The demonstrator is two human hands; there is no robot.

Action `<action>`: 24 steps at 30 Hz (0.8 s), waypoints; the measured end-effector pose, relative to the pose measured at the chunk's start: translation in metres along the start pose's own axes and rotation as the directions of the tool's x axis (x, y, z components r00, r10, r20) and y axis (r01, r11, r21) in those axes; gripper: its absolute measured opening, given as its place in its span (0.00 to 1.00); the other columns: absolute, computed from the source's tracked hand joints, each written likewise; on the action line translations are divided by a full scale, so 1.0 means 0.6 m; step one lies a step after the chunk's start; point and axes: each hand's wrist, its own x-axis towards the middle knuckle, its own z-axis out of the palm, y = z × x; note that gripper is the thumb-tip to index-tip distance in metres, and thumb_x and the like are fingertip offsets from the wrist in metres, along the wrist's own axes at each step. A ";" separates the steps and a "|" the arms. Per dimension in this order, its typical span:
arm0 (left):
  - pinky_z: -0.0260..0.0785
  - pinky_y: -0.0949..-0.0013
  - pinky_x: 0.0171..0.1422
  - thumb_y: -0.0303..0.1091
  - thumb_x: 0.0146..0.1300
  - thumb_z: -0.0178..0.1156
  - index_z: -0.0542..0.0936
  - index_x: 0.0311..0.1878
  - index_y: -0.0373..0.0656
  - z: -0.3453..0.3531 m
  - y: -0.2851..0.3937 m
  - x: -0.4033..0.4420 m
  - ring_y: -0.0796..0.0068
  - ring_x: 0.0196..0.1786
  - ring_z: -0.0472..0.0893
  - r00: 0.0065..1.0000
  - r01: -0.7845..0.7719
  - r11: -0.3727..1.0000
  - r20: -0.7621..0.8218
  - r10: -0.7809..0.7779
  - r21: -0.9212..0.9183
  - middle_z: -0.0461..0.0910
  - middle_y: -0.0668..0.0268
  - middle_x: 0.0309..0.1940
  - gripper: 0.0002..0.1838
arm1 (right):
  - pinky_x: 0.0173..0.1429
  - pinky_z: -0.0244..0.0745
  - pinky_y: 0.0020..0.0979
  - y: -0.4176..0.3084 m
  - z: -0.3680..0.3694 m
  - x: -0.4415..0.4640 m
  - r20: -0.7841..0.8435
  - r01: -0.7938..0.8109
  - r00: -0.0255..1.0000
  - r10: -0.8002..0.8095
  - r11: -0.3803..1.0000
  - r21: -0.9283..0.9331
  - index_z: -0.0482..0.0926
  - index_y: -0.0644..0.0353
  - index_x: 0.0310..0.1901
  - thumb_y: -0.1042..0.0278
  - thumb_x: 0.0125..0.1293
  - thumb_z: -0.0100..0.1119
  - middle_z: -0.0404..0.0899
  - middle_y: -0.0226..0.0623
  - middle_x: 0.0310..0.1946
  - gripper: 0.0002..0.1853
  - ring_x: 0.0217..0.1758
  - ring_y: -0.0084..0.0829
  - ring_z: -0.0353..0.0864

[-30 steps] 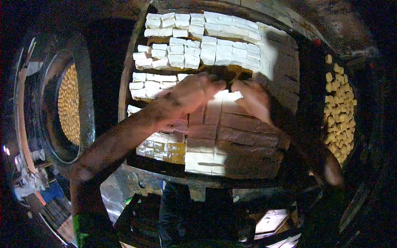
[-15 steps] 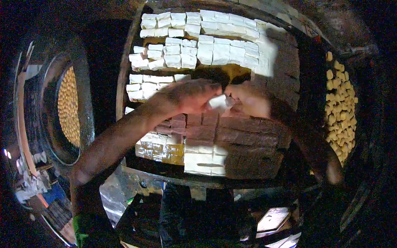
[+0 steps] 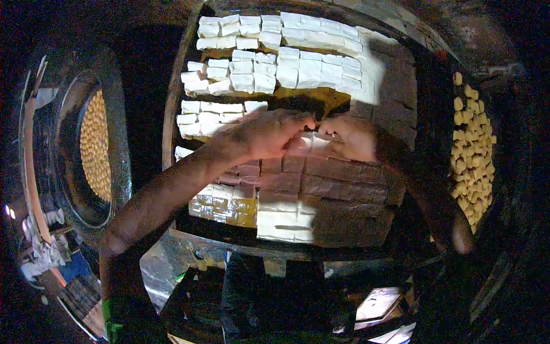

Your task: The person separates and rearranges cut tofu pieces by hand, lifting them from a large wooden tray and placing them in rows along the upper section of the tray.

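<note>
My left hand (image 3: pixel 278 133) and my right hand (image 3: pixel 352 137) meet over the middle of a wooden tray of cut white tofu. Fingers on both hands are curled around a tofu piece (image 3: pixel 310 139), lit white between them; its lower part is hidden by my hands. Just beyond my fingertips lies a bare yellowish strip of the tray (image 3: pixel 321 102). Shadowed tofu blocks (image 3: pixel 281 172) sit in rows right below my hands. Farther off, brightly lit tofu blocks (image 3: pixel 318 74) stand in rows, with smaller cut pieces to their left.
At the left stands a dark round pan (image 3: pixel 69 155) with many small golden pieces (image 3: pixel 94 149) in it. Yellowish tofu-like pieces (image 3: pixel 472 160) are heaped at the right. The tray's wooden edge (image 3: pixel 171 126) runs along the left side.
The white tofu piece between my hands was tilted and raised; now it sits lower, level with the blocks around it. My fingers have shifted slightly over it.
</note>
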 end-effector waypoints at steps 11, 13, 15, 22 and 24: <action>0.79 0.52 0.54 0.34 0.61 0.59 0.77 0.54 0.38 0.019 0.018 -0.055 0.56 0.40 0.86 0.999 0.025 0.930 -0.037 -0.012 0.366 0.85 0.56 0.34 0.18 | 0.61 0.73 0.37 0.006 0.076 -0.027 0.039 -0.548 0.793 0.609 0.683 0.482 0.78 0.56 0.59 0.56 0.63 0.65 0.81 0.42 0.54 0.25 0.56 0.37 0.80; 0.77 0.53 0.57 0.34 0.62 0.57 0.78 0.53 0.40 0.013 0.021 -0.058 0.57 0.41 0.86 1.000 0.011 0.895 -0.010 -0.007 0.445 0.85 0.58 0.33 0.17 | 0.60 0.73 0.36 0.029 0.099 -0.033 0.060 -0.563 0.705 0.706 0.506 0.654 0.80 0.55 0.58 0.52 0.64 0.63 0.82 0.39 0.53 0.24 0.55 0.34 0.80; 0.76 0.53 0.58 0.35 0.63 0.57 0.79 0.52 0.41 -0.012 0.039 -0.052 0.57 0.42 0.86 0.998 -0.041 0.839 -0.022 0.063 0.542 0.86 0.59 0.33 0.16 | 0.58 0.74 0.36 0.020 0.078 -0.034 -0.025 -0.438 0.773 0.633 0.563 0.700 0.80 0.56 0.55 0.55 0.64 0.64 0.82 0.39 0.50 0.21 0.53 0.34 0.81; 0.69 0.55 0.62 0.41 0.66 0.60 0.80 0.51 0.47 -0.014 0.007 -0.014 0.60 0.52 0.83 0.988 0.095 0.991 0.111 -0.106 0.096 0.85 0.62 0.45 0.14 | 0.53 0.76 0.40 -0.004 0.053 -0.009 -0.160 -0.073 0.984 0.081 0.996 0.055 0.77 0.57 0.50 0.76 0.57 0.69 0.81 0.42 0.43 0.19 0.49 0.40 0.82; 0.69 0.55 0.61 0.43 0.65 0.62 0.80 0.50 0.48 -0.010 -0.006 -0.018 0.61 0.52 0.83 0.975 0.097 0.982 0.182 -0.126 0.159 0.84 0.60 0.45 0.14 | 0.53 0.75 0.40 0.011 0.061 -0.014 -0.104 -0.101 0.990 0.100 0.995 0.002 0.77 0.56 0.50 0.77 0.56 0.69 0.81 0.42 0.43 0.20 0.49 0.40 0.81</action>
